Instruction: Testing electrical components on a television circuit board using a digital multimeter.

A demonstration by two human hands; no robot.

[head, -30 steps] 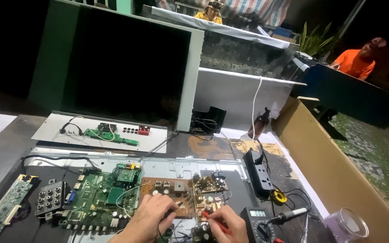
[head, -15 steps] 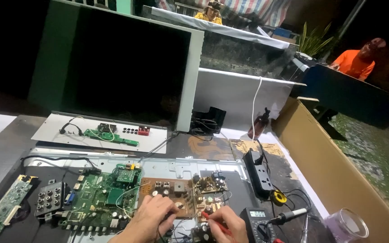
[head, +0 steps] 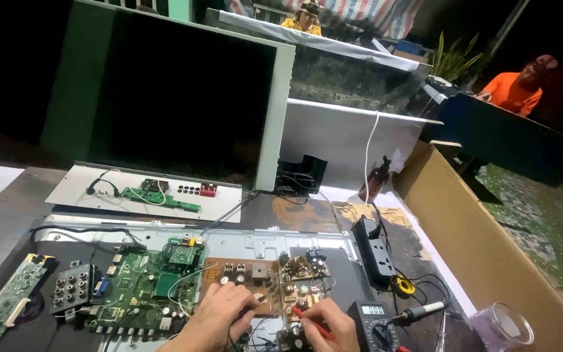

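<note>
The left hand (head: 219, 316) rests palm-down on the brown circuit board (head: 265, 287), its fingers curled narrow, with the fingertips touching the board near its lower edge. Whether those fingers pinch anything I cannot tell; a thin dark wire runs out from under them. The right hand (head: 327, 326) sits just beside it, fingers closed around a red test probe (head: 307, 321) whose tip points at the same brown board. This board lies on the grey metal back panel (head: 262, 244) of an opened television, beside a green circuit board (head: 144, 287) to its left.

Just right of the right hand lies a black multimeter (head: 376, 326) with a small lit display. A soldering iron (head: 418, 314) lies near it, tip toward the meter. A black power strip (head: 374, 251) lies further back with a plug in it, and a yellow roll (head: 403, 285) sits near its front end.

At the lower right stands 1 clear round plastic container (head: 503, 326); what it holds cannot be made out. A long cardboard box (head: 490, 248) runs along the table's right side, its inside hidden. Behind the panel stands a large dark screen (head: 177, 104) in a pale frame.
</note>
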